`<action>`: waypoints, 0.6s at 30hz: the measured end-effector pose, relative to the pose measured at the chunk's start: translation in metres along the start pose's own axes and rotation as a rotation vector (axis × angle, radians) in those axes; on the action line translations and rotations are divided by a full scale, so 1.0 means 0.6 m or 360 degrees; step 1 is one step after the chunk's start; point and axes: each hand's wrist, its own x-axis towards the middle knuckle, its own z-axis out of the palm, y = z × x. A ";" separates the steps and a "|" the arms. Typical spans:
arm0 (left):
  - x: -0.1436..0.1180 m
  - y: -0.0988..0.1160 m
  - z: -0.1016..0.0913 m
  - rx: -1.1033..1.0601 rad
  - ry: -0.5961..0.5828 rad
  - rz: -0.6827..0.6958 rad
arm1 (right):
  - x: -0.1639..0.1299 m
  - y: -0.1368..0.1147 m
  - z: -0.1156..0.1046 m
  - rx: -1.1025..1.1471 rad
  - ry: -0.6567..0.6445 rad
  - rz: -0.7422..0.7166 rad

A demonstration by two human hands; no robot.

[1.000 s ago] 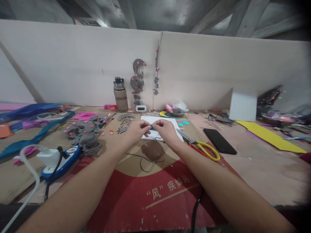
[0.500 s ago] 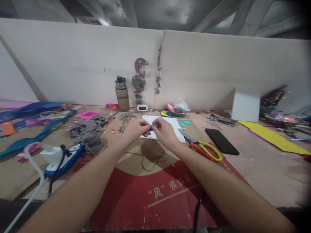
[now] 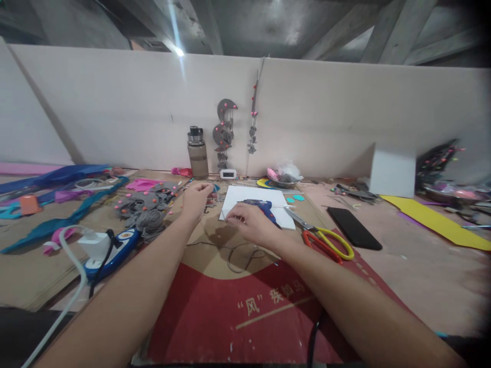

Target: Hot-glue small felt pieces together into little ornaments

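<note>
My left hand (image 3: 196, 200) is closed in a pinch on a small blue piece (image 3: 216, 188), left of a white board (image 3: 233, 194). Over the board's front edge, my right hand (image 3: 251, 221) hovers with fingers loosely curled and slightly apart; nothing shows between them. Just behind it lies a blue glue gun (image 3: 262, 204), partly covered by that hand. A thin grey cord (image 3: 230, 258) lies in loops on the red-and-tan cardboard (image 3: 199, 317) below both hands. Scissors with red and yellow handles (image 3: 326, 240) rest right of the board.
Grey felt pieces with pink balls (image 3: 141, 202) and a blue power strip (image 3: 115, 255) lie on the left. A water bottle (image 3: 198, 158) stands by the wall beside hanging moon ornaments (image 3: 224, 122). To the right are a black phone (image 3: 353, 228) and yellow sheet (image 3: 433, 220).
My hands have separated: the left moved left with the small blue piece, and the right drew slightly down and left. The blue glue gun now shows on the white board.
</note>
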 end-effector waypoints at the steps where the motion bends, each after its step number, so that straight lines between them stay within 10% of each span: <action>1: 0.003 0.000 -0.002 -0.0091 0.0017 -0.0012 | 0.000 -0.002 -0.001 0.0026 -0.0081 -0.0063; 9: -0.001 0.009 0.002 -0.0239 0.0072 -0.0013 | -0.001 0.068 -0.053 -0.0252 0.0442 0.0794; 18: -0.010 0.014 0.007 -0.0143 0.0074 0.0067 | -0.034 0.114 -0.036 -0.0542 0.0173 0.1173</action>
